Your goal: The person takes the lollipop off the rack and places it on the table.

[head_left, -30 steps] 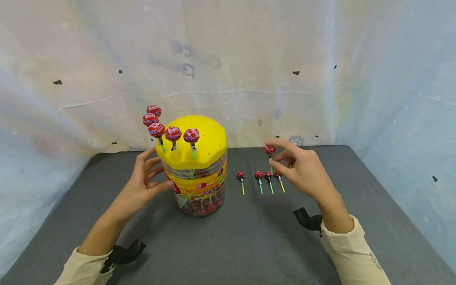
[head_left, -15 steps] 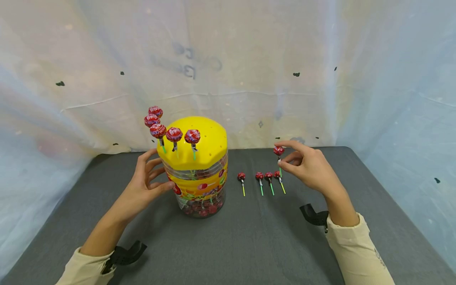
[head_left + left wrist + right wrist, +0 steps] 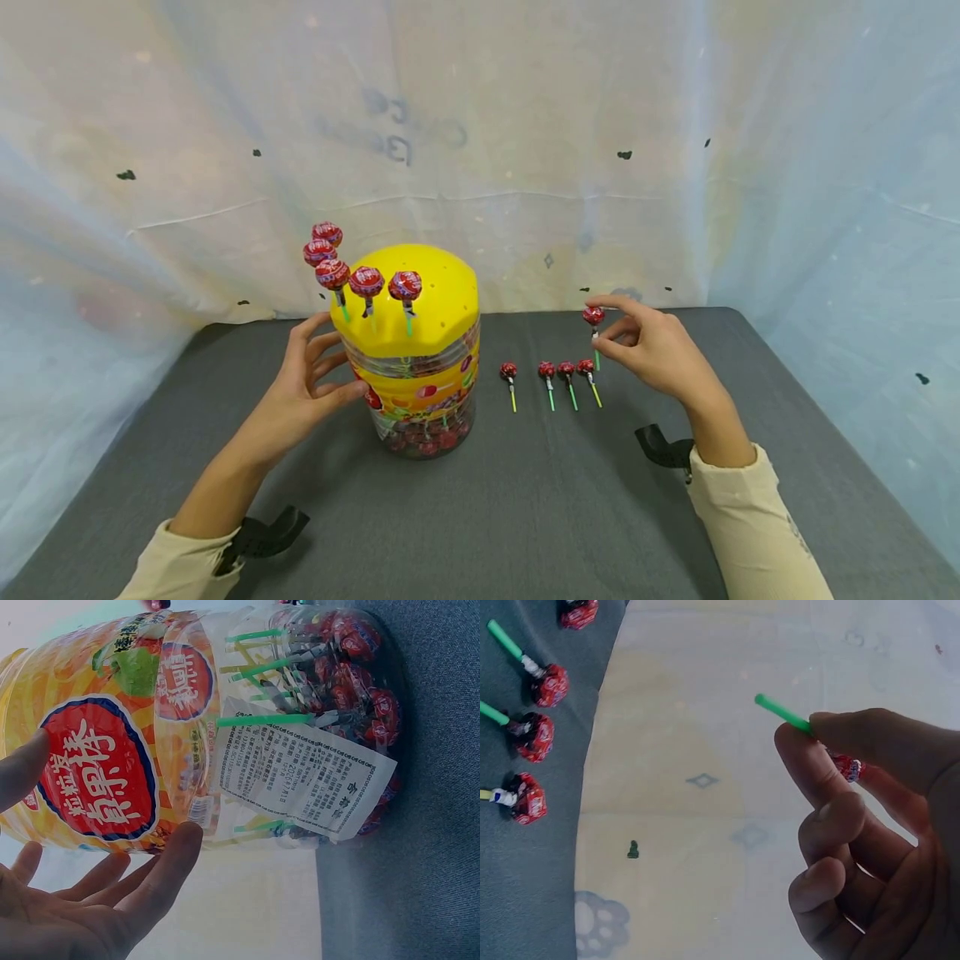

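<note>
A plastic jar (image 3: 427, 390) with a fruit-printed label and yellow lid (image 3: 442, 287) stands left of the middle in the head view. More lollipops lie inside its base. My left hand (image 3: 300, 392) spans the jar's left side, fingers spread and touching the label. Several red-wrapped lollipops (image 3: 367, 282) stand upright in the lid along its left and front edge. My right hand (image 3: 652, 346) pinches one lollipop (image 3: 594, 317) by its green stick (image 3: 778, 711), candy end up, above the table. Its candy is mostly hidden behind the fingers in the right wrist view.
Several lollipops (image 3: 566, 369) lie in a row on the grey table (image 3: 465, 517), between the jar and my right hand, with one (image 3: 508, 371) set apart nearer the jar. A pale plastic sheet (image 3: 525, 167) hangs behind the table's back edge.
My right hand has moved a little to the right, carrying the pinched lollipop away from the row. The left hand and the jar stay put.
</note>
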`<state>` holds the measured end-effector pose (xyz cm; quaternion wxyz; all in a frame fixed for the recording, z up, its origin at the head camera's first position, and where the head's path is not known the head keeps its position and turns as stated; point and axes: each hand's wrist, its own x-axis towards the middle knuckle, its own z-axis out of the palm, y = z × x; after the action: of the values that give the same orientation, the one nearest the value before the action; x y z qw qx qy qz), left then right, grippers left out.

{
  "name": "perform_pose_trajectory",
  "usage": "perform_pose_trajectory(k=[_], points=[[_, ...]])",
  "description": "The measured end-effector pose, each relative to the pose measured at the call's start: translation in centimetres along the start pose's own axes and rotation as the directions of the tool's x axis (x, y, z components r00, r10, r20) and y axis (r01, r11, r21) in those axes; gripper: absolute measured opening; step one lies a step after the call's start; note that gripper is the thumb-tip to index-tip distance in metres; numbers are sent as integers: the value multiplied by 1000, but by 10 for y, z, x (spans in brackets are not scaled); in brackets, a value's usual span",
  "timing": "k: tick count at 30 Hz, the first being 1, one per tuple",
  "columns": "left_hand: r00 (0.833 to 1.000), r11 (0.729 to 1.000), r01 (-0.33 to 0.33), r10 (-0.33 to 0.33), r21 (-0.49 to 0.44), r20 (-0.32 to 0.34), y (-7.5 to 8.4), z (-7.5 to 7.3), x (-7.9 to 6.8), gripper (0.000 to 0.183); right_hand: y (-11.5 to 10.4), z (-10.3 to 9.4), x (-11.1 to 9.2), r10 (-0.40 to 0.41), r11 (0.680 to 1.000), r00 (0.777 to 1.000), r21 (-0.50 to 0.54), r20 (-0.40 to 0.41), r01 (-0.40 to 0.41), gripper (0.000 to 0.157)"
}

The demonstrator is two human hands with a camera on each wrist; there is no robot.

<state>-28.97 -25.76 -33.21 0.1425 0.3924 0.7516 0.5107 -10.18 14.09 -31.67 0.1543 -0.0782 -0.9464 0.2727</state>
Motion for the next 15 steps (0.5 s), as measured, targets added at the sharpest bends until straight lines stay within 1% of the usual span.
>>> perform_pose_trajectory(k=[7,15], points=[[1000,1000,3,-3,-31,5,1,1,0,90,8,3,3,26,1000,999,6,25,-26,50],[1000,1000,7,-7,-28,2,1,0,1,91,15,5,5,44,999,999,16,30,-44,49]])
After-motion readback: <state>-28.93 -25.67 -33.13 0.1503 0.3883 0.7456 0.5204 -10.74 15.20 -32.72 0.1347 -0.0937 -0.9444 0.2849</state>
